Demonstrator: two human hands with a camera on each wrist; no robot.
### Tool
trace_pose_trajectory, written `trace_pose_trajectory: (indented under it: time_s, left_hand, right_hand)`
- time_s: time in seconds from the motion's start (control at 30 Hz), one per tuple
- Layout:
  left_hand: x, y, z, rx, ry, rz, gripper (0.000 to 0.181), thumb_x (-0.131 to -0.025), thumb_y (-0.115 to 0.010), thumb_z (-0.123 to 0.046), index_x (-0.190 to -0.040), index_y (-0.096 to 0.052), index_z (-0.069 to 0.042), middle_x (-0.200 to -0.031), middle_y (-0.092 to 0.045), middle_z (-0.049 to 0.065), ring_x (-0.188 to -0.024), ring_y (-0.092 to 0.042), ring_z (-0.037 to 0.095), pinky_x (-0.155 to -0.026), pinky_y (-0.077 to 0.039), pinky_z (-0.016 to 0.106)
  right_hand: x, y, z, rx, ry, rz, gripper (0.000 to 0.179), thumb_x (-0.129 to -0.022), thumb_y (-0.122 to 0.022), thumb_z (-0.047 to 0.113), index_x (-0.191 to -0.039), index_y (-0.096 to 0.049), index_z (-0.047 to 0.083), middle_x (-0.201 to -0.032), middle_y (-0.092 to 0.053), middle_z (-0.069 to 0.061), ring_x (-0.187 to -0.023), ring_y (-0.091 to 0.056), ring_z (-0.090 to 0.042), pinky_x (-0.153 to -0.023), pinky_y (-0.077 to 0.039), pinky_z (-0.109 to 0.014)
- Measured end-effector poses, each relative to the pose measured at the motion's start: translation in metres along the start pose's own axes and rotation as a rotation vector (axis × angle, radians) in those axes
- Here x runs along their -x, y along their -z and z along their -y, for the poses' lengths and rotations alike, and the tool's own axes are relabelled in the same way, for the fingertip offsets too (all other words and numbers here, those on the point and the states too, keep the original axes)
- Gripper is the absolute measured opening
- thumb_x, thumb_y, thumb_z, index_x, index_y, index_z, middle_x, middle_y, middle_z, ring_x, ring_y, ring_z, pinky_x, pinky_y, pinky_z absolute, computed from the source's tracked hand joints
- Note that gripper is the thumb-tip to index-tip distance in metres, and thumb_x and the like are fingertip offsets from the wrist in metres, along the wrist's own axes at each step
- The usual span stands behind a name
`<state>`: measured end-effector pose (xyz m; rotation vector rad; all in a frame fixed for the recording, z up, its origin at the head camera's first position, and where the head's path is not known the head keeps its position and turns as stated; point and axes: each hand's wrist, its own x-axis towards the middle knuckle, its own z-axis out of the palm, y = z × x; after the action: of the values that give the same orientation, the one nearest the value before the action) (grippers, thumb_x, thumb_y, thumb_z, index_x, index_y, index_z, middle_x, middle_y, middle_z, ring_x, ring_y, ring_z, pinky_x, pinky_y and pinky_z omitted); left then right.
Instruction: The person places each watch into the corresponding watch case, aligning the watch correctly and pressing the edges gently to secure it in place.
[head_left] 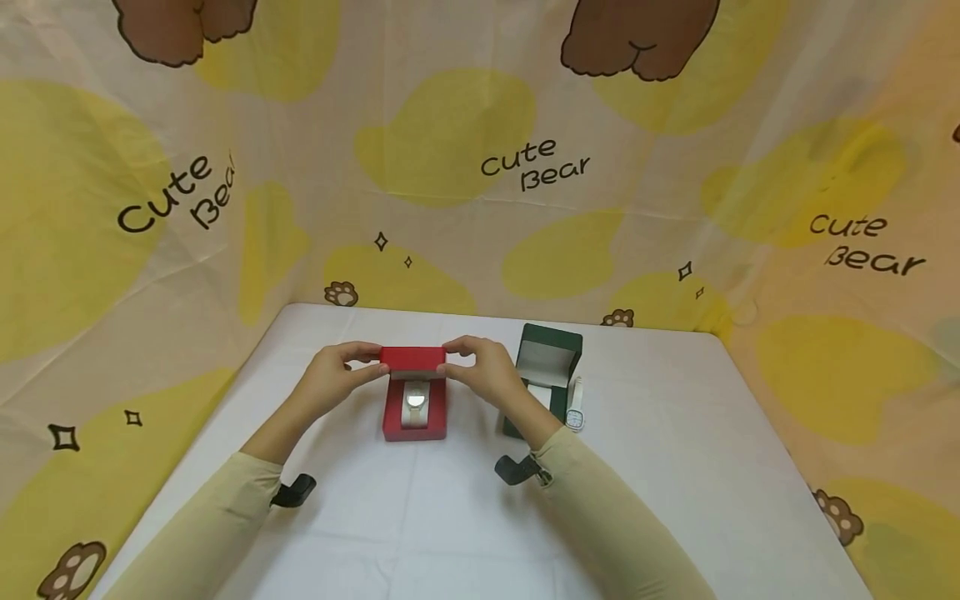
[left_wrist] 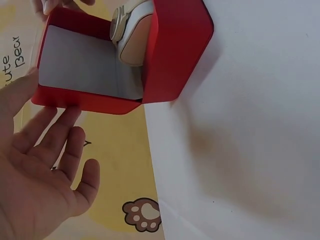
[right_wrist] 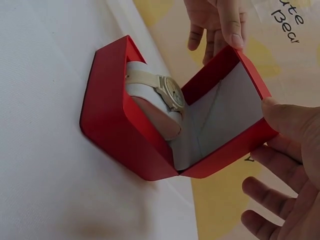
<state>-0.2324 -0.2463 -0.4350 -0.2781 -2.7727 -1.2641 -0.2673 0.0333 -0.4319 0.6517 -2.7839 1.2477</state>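
A red watch box stands on the white table with its lid partly raised. Inside, a watch with a pale strap is wrapped round a light cushion. My left hand pinches the lid's left side, thumb at its front edge and fingers against the outer side. On the opposite side, my right hand grips the lid between thumb and fingers. Pale lining shows inside the lid in both wrist views.
To the right, partly behind my right forearm, a green watch box stands open with a white insert. Beside it lies a white square-faced watch. A patterned cloth hangs behind the white tabletop.
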Motion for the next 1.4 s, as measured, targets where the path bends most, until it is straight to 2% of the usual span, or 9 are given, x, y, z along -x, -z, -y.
trace_pose_trajectory:
  time_s: [0.1,0.23,0.33,0.53,0.63,1.4]
  left_hand:
    - [0.000,-0.001,-0.001,0.002,0.007,-0.007,0.052,-0.081,-0.072,-0.051,-0.119,-0.066,-0.017,-0.116,-0.068,0.000,-0.112,-0.058,0.022,-0.093,-0.045,0.044]
    - [0.001,-0.001,-0.001,0.018,0.013,-0.009,0.052,-0.080,-0.072,-0.051,-0.119,-0.065,-0.017,-0.115,-0.068,0.000,-0.111,-0.056,0.022,-0.092,-0.044,0.043]
    - [0.001,-0.001,-0.002,0.035,0.016,-0.012,0.051,-0.080,-0.073,-0.050,-0.118,-0.065,-0.017,-0.115,-0.068,-0.001,-0.111,-0.056,0.024,-0.092,-0.044,0.043]
    - [0.001,-0.004,-0.001,0.030,0.042,-0.017,0.053,-0.078,-0.074,-0.052,-0.118,-0.065,-0.018,-0.114,-0.067,0.001,-0.112,-0.057,0.023,-0.094,-0.044,0.044]
    - [0.002,-0.005,0.000,0.033,0.058,-0.021,0.056,-0.077,-0.074,-0.055,-0.118,-0.065,-0.019,-0.115,-0.067,0.001,-0.113,-0.057,0.022,-0.094,-0.044,0.045]
    - [0.011,-0.011,0.002,0.032,0.049,-0.049,0.055,-0.077,-0.073,-0.054,-0.120,-0.064,-0.021,-0.115,-0.068,-0.001,-0.113,-0.058,0.021,-0.092,-0.044,0.042]
  right_hand:
    - [0.001,0.000,0.001,-0.007,-0.014,0.003,0.043,-0.080,-0.074,0.048,-0.118,-0.067,0.030,-0.116,-0.068,0.001,-0.110,-0.059,-0.020,-0.085,-0.050,-0.038]
    - [0.000,0.000,0.002,-0.016,-0.039,0.009,0.044,-0.079,-0.075,0.048,-0.118,-0.067,0.030,-0.114,-0.068,0.006,-0.110,-0.059,-0.018,-0.083,-0.050,-0.036]
    - [-0.001,0.001,0.002,-0.030,-0.054,0.023,0.046,-0.079,-0.074,0.048,-0.119,-0.067,0.028,-0.115,-0.067,0.008,-0.110,-0.059,-0.016,-0.085,-0.050,-0.036]
    - [-0.001,0.002,0.000,-0.078,-0.104,0.075,0.049,-0.079,-0.075,0.047,-0.120,-0.067,0.022,-0.116,-0.068,0.004,-0.112,-0.060,-0.021,-0.087,-0.050,-0.039]
    - [0.000,0.001,0.000,-0.084,-0.108,0.082,0.049,-0.079,-0.074,0.047,-0.121,-0.067,0.022,-0.116,-0.069,0.004,-0.112,-0.060,-0.022,-0.086,-0.050,-0.039]
    - [0.009,-0.005,0.000,-0.058,-0.114,0.071,0.050,-0.079,-0.074,0.049,-0.122,-0.067,0.025,-0.116,-0.068,0.004,-0.110,-0.060,-0.016,-0.088,-0.049,-0.040]
